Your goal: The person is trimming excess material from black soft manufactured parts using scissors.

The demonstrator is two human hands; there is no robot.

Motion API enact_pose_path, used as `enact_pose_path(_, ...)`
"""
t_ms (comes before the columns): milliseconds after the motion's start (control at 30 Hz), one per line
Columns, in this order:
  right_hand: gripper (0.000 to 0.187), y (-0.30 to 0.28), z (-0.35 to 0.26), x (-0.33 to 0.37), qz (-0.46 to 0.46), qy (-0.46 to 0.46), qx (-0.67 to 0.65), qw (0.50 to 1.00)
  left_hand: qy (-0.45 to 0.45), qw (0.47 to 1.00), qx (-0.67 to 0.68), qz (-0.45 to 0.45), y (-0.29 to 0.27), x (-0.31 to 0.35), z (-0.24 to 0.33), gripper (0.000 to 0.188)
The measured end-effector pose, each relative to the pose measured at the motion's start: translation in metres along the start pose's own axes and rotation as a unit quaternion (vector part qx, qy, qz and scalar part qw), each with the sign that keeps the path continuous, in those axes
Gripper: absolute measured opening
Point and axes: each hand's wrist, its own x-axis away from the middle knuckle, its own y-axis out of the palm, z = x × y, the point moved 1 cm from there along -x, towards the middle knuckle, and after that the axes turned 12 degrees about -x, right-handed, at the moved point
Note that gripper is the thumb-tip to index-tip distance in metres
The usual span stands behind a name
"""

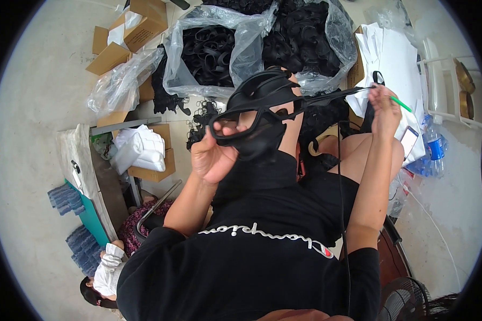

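A black padded piece with curved openings and straps, like a mask or harness [256,131], hangs in front of my torso. My left hand [215,155] grips the rim of its lower left opening, fingertips showing through the hole. Out to the right, my right hand [385,109] pinches the end of a black strap [332,96], which runs taut from the piece. A small black loop [378,78] stands above those fingers. A thin green stick-like tool [400,104] pokes out of the same hand; its tip is hidden.
Clear plastic bags [206,59] full of black curved pieces stand ahead. White sheets [388,59], a phone [409,138] and a water bottle [437,147] lie at right. At left are cardboard boxes [144,24], white bundles [142,150] and a person in white [110,270]. A fan [404,299] stands behind right.
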Motion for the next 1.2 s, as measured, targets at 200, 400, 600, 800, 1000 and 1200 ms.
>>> enact_pose_path(200, 0.015, 0.07, -0.033, 0.067, -0.179, 0.081, -0.034, 0.98, -0.126, 0.974, 0.167, -0.087, 0.034, -0.03, -0.03, 0.07)
enact_pose_path(400, 0.013, 0.077, -0.095, 0.115, -0.434, 0.034, -0.148, 0.888, -0.111, 0.992, -0.048, 0.047, -0.003, -0.053, -0.048, 0.055)
enact_pose_path(600, 0.01, 0.045, -0.118, 0.114, -0.346, -0.04, -0.224, 0.91, -0.113, 0.984, -0.12, 0.065, -0.005, -0.045, -0.053, 0.057)
enact_pose_path(800, 0.011, 0.025, -0.119, 0.104, -0.266, -0.065, -0.331, 0.903, -0.103, 0.969, -0.214, 0.07, 0.009, -0.038, -0.05, 0.06)
enact_pose_path(1000, 0.015, 0.032, -0.071, 0.093, -0.236, 0.059, -0.035, 0.969, 0.02, 0.853, -0.508, 0.116, 0.015, -0.029, -0.048, 0.096)
enact_pose_path(1200, 0.015, 0.041, -0.088, 0.101, -0.313, 0.071, -0.081, 0.944, -0.032, 0.915, -0.378, 0.138, 0.015, -0.037, -0.046, 0.123)
